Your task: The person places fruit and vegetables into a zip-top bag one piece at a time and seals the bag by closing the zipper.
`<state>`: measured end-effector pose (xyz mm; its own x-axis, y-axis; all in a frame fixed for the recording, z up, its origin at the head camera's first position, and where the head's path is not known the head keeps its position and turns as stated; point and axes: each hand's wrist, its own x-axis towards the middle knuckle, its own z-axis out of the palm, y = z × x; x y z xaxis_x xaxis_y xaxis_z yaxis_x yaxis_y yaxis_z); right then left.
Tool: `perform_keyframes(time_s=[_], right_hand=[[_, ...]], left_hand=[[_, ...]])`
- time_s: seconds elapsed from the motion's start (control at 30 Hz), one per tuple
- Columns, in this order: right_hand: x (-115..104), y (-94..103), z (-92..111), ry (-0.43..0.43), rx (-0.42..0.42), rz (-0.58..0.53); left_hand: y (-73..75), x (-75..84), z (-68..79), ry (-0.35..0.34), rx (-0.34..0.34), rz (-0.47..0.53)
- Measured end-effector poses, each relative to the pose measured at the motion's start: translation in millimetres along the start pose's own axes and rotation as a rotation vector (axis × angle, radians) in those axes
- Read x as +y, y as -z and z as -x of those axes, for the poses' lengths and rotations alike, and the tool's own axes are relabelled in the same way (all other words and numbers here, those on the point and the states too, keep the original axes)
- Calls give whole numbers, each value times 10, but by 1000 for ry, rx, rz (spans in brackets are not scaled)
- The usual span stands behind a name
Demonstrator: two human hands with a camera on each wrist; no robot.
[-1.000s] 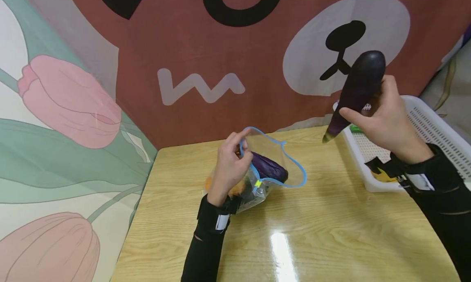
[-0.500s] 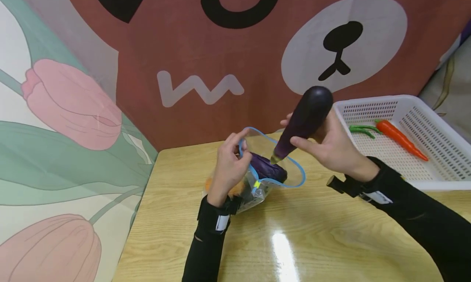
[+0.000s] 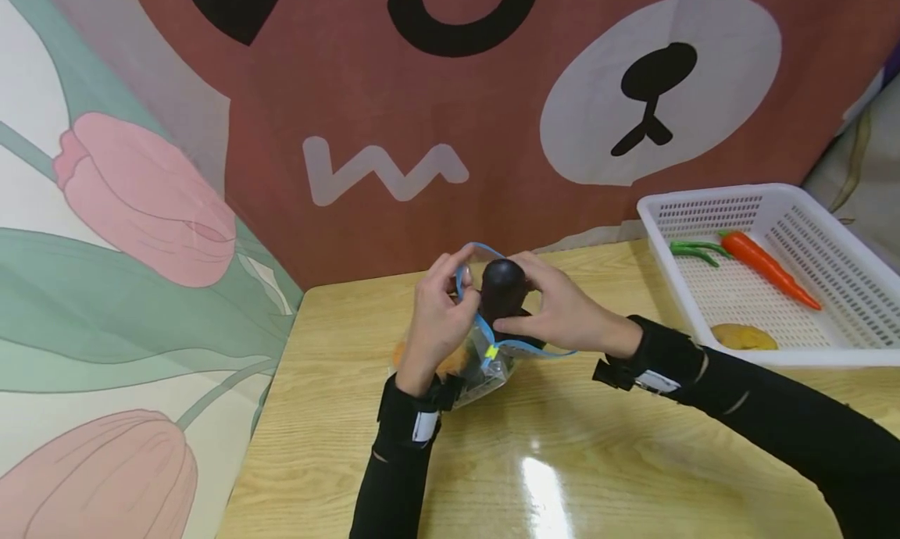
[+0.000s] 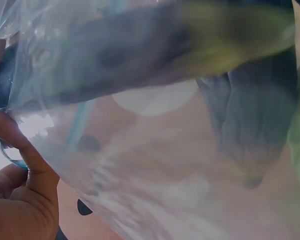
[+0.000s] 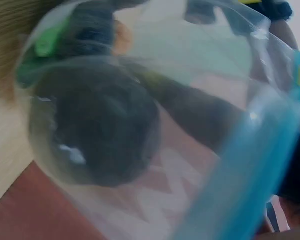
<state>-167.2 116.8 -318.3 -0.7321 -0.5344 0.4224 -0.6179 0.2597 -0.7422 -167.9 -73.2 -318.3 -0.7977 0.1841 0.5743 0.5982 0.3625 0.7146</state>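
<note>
A clear zip bag (image 3: pixel 485 381) with a blue rim lies on the table, its mouth spread. My left hand (image 3: pixel 444 311) pinches the rim at the left side. My right hand (image 3: pixel 566 311) grips a dark purple eggplant (image 3: pixel 502 283) at the mouth, rounded end up. Through the plastic in the left wrist view, this eggplant (image 4: pixel 135 57) shows its yellow-green tip inside the bag. Another dark eggplant (image 4: pixel 260 115) is behind it there. Something orange (image 3: pixel 454 362) sits in the bag beside my left wrist. In the right wrist view a dark rounded thing (image 5: pixel 95 120) bulges against the plastic.
At the right stands a white perforated basket (image 3: pixel 671 289). It holds a carrot (image 3: pixel 769 269), green peppers (image 3: pixel 696 250) and a yellow potato-like thing (image 3: pixel 745 337). A printed cloth (image 3: pixel 380 234) hangs behind the wooden table (image 3: pixel 605 461).
My right hand has carried the eggplant left and down from above the basket into the bag's mouth. My left hand has kept its place on the rim.
</note>
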Motion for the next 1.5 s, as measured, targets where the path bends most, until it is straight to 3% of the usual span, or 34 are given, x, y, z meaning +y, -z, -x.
perform_keyframes(time_s=[0.17,0.47,0.73,0.97,1.1,1.23,1.5], right_hand=[[46,-42,8,24,-18,132],[10,31,48,-54,-157,137],[-49,109,60,-5,-197,224],[-69,180,94,50,-128,289],[-19,121,66,98,-115,314],[91,-20,17,106,-188,344],[206,-131,-60,175,-438,390]], left_hand=[[10,12,2,-14,-6,-3],[3,-2,0,-20,-12,14],[-15,5,-8,-38,-1,19],[-20,8,-14,-34,-5,3],[-11,13,-18,-37,-4,5],[-5,17,-12,-36,-9,5],[-11,16,-4,-51,-13,8]])
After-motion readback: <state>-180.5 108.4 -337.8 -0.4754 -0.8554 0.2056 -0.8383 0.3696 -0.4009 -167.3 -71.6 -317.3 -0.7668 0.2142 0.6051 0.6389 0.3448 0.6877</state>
